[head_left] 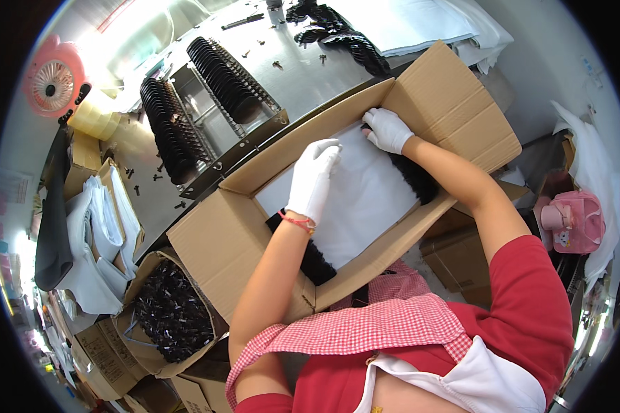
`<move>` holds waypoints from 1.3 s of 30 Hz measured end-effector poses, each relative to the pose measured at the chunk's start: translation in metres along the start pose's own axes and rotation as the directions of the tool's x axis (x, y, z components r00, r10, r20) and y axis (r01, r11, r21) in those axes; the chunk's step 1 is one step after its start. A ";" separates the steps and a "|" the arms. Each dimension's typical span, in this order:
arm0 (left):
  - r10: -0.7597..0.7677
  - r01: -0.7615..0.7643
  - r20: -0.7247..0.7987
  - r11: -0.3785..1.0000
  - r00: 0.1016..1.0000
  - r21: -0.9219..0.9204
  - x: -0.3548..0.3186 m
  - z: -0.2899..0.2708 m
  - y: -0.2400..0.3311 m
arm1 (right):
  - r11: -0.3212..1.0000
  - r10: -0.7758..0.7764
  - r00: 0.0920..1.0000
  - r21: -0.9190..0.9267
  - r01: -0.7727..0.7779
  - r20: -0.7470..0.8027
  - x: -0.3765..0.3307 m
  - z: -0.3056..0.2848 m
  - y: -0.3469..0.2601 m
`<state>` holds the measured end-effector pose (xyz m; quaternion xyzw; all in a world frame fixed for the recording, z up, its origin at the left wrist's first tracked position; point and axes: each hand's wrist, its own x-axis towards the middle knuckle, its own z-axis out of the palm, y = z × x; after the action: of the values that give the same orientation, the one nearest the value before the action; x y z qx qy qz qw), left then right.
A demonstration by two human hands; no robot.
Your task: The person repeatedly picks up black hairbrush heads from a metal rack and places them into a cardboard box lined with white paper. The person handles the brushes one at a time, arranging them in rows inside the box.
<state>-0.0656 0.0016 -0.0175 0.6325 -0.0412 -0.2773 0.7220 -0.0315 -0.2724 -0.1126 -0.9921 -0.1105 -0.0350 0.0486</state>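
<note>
White sheet lies flat over black pieces.

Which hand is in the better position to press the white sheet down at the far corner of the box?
The right hand, probably: it already rests at the far corner of the white sheet by the cardboard box flap. The left hand lies mid-sheet.

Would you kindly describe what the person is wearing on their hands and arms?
Both hands wear thin white fabric gloves: the left hand and the right hand. A thin red cord bracelet circles the left wrist just below the glove cuff. The forearms are bare, with no long sleeves. A short red sleeve covers the right upper arm, and a red-and-white checked apron hangs across the chest.
</note>
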 end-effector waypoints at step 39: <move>0.188 0.470 -0.431 -0.326 0.883 0.820 -0.002 -0.170 0.138 | 0.771 -0.358 0.838 0.377 0.514 -0.411 0.132 -0.052 -0.207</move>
<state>0.0507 0.1597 0.0790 0.9861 -0.0154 -0.0821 -0.1440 0.0477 -0.0484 -0.0317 -0.8765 -0.3364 -0.1755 0.2963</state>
